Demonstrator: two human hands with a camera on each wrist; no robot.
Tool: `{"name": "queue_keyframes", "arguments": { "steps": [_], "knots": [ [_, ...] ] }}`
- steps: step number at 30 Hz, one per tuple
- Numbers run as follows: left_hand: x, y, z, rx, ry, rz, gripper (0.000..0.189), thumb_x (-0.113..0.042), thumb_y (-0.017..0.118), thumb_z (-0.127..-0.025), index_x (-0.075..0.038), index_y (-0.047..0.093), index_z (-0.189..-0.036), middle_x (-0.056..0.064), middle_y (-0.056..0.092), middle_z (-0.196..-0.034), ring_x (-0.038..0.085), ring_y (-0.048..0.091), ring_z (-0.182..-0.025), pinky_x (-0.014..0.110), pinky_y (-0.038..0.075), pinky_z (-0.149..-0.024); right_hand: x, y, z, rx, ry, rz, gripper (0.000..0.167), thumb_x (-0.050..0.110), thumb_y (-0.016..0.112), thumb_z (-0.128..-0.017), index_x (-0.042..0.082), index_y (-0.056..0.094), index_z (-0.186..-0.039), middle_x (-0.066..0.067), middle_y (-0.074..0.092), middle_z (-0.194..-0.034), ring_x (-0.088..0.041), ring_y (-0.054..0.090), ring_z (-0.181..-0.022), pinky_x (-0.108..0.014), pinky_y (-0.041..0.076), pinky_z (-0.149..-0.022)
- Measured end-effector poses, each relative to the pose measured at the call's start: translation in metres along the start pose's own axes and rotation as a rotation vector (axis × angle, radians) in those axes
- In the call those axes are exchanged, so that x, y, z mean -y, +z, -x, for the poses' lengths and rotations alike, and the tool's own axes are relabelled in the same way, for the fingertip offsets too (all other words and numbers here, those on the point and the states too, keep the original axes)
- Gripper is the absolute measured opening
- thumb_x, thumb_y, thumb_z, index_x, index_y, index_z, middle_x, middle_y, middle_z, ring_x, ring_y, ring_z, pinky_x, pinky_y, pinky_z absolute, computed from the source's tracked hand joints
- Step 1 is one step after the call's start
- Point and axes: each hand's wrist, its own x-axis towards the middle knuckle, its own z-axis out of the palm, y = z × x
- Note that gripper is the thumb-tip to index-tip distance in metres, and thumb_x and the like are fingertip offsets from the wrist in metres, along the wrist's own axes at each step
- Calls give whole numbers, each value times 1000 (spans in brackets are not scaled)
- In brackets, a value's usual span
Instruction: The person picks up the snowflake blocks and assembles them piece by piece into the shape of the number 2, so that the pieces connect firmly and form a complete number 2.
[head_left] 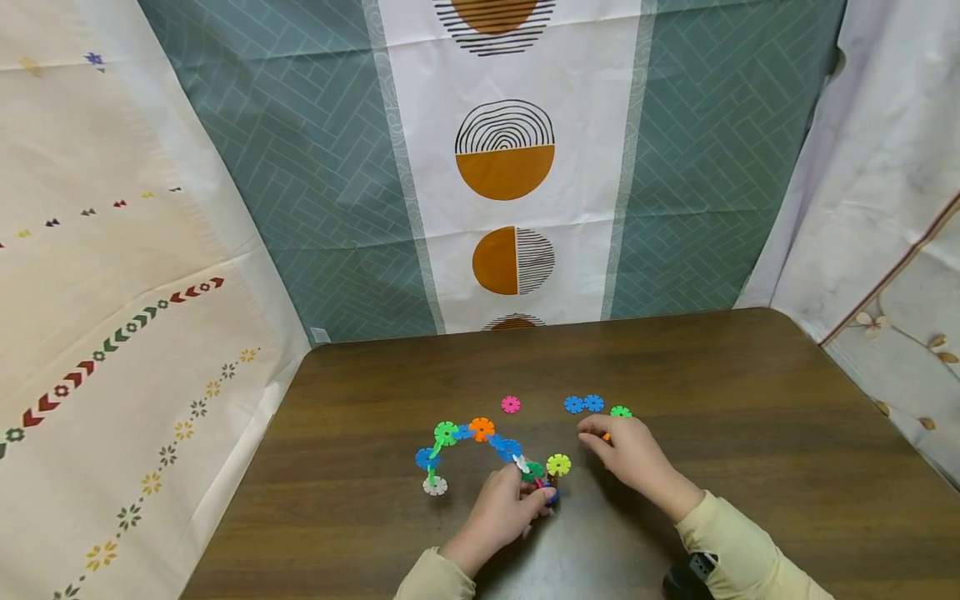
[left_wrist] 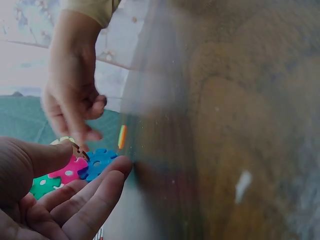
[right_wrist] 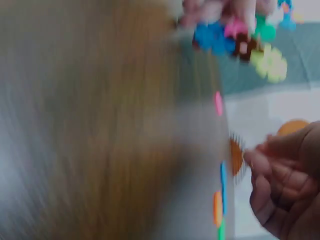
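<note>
A curved chain of interlocking notched plastic discs (head_left: pixel 482 429) runs over the table, from a white disc (head_left: pixel 435 486) at the left to a yellow disc (head_left: pixel 558 465) at the right. My left hand (head_left: pixel 498 504) pinches its right end between thumb and fingers. Close up in the left wrist view, a pink disc (left_wrist: pixel 69 170) joins a green one and a blue disc (left_wrist: pixel 100 165), partly covered by the fingers. My right hand (head_left: pixel 633 454) hovers to the right, fingers loosely bent with nothing in them. Beside its fingertips shows a loose orange disc (head_left: pixel 606 437), mostly hidden.
Farther back on the wooden table (head_left: pixel 360 392) lie a loose pink disc (head_left: pixel 511 404), two blue discs (head_left: pixel 574 405) and a green disc (head_left: pixel 620 412). A patterned curtain (head_left: pixel 337 167) hangs behind the far edge; light cloths hang at both sides.
</note>
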Motion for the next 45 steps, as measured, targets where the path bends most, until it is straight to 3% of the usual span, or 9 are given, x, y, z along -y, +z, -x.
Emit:
{"name": "queue_keyframes", "arguments": {
  "steps": [3,8,14,19,25,32,37,45],
  "knots": [
    [0,-1,1,-2,-26,7,19,-25,69,-92,-9,66,-83,-3,67,-63,5,47,-37,22,40,-38,-14,-3,-5,-7,65,133,17,11,75,-85,8,73,-101,-1,69,-86,-17,61,-73,-37,52,-65],
    [1,0,3,-3,-31,9,18,-25,68,-93,-9,64,-87,-4,67,-65,6,46,-38,22,39,-38,-28,-5,-6,33,145,212,28,11,78,-82,8,71,-108,-8,70,-95,-26,64,-79,-43,53,-65],
    [3,1,3,-13,-23,2,18,-24,69,-92,-8,66,-84,-4,67,-64,5,46,-39,22,39,-38,-32,-5,-5,36,195,283,21,16,80,-81,11,69,-98,-6,62,-85,-23,58,-68,-38,48,-53],
    [4,1,3,-24,-22,-7,17,-23,69,-92,-8,66,-84,-4,67,-63,5,47,-41,21,39,-40,-31,-7,-5,21,223,263,26,18,83,-78,12,60,-90,-4,48,-77,-21,48,-61,-34,39,-48],
    [5,0,2,-32,-6,-12,16,-22,69,-92,-8,65,-86,-4,67,-63,4,48,-43,21,41,-41,-27,-10,-3,14,229,207,31,14,82,-79,14,51,-85,2,51,-63,-17,45,-55,-30,32,-47],
    [5,-1,2,-40,0,-5,15,-22,70,-92,-7,65,-89,-3,67,-64,4,51,-46,21,43,-43,-24,-10,0,-4,157,81,13,3,76,-82,9,67,-88,-1,70,-78,-17,63,-64,-36,50,-62],
    [5,-1,1,-38,8,-3,15,-23,69,-92,-8,64,-89,-4,67,-64,4,52,-48,22,43,-43,-17,-9,3,21,147,-78,7,8,72,-88,11,66,-89,2,67,-78,-13,54,-47,-25,48,-49],
    [4,-1,0,-48,38,-39,13,-22,70,-92,-11,65,-89,-6,64,-65,2,53,-52,22,43,-46,0,-11,7,119,104,-285,9,11,64,-95,8,58,-100,-3,67,-69,-17,54,-48,-28,49,-48]
  ]
}}
